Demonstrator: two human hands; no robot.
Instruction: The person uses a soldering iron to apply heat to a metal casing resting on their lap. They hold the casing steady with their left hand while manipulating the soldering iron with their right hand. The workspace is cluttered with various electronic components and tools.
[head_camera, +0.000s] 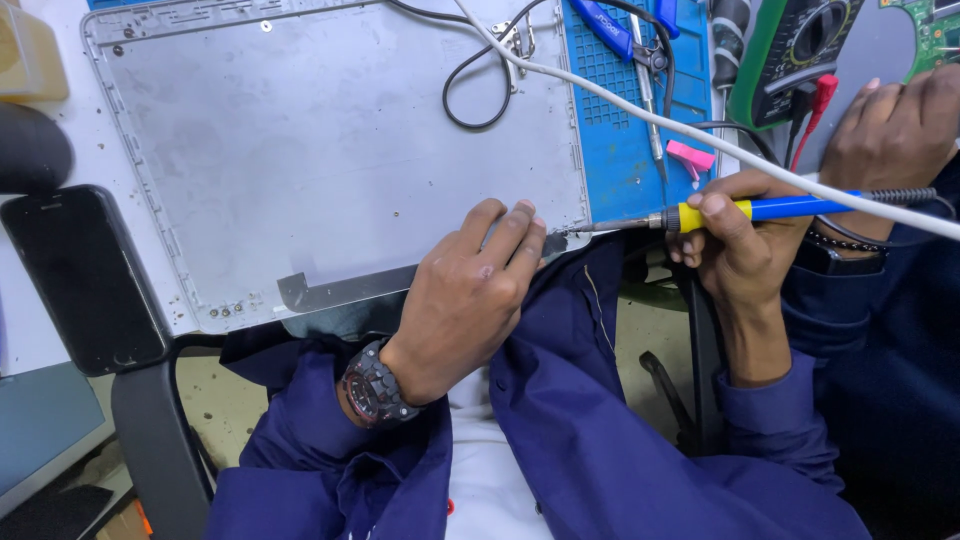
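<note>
Hands | left hand (465, 295) fingers pressed on laptop cover (330, 150) corner | right hand (735, 235) pinching soldering iron (740, 211)

Bright, even light is falling from overhead, and nothing is sinking into real darkness. The grey laptop cover (340, 150) is giving back a soft, milky sheen rather than hard glare — its middle is looking slightly washed out. The left hand (465, 295) is casting only a faint, short shadow onto the cover's edge. The dark phone (85, 275) is showing a dull reflection. Focus is holding sharp across the centre, while the wide lens is bending straight lines near the corners — the cover's left edge is bowing visibly.
</note>
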